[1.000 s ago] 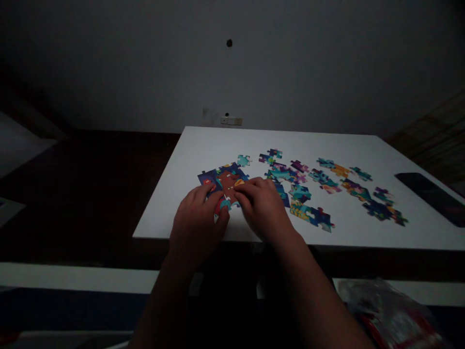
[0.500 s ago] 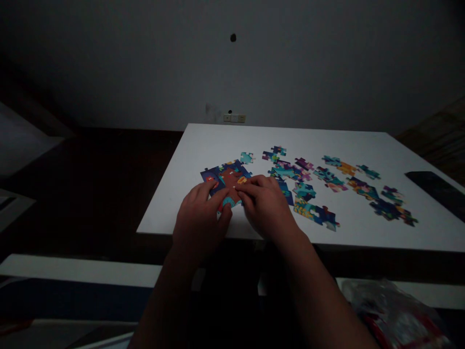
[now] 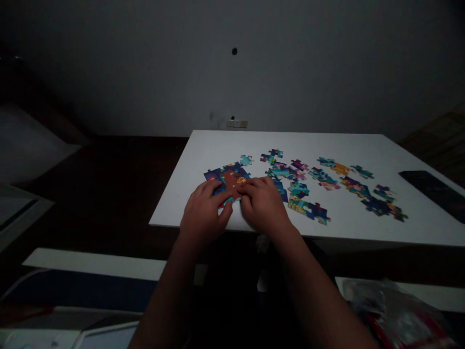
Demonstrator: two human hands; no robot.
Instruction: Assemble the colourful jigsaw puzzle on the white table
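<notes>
Head view: left hand [image 3: 204, 212] and right hand [image 3: 265, 206] still touch the puzzle [image 3: 230, 179] near the surface [image 3: 225, 144]'s front edge; can't tell either grip's hold; phone [image 3: 432, 193] by right edge.

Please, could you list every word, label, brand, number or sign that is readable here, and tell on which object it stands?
No text can be read in this view.
Joined puzzle section and loose puzzle pieces: coloured pictures, no readable lettering.
Plastic bag: red areas, too dark and blurred to tell whether they are print.
Wall socket plates: any marks are too small to read.
</notes>
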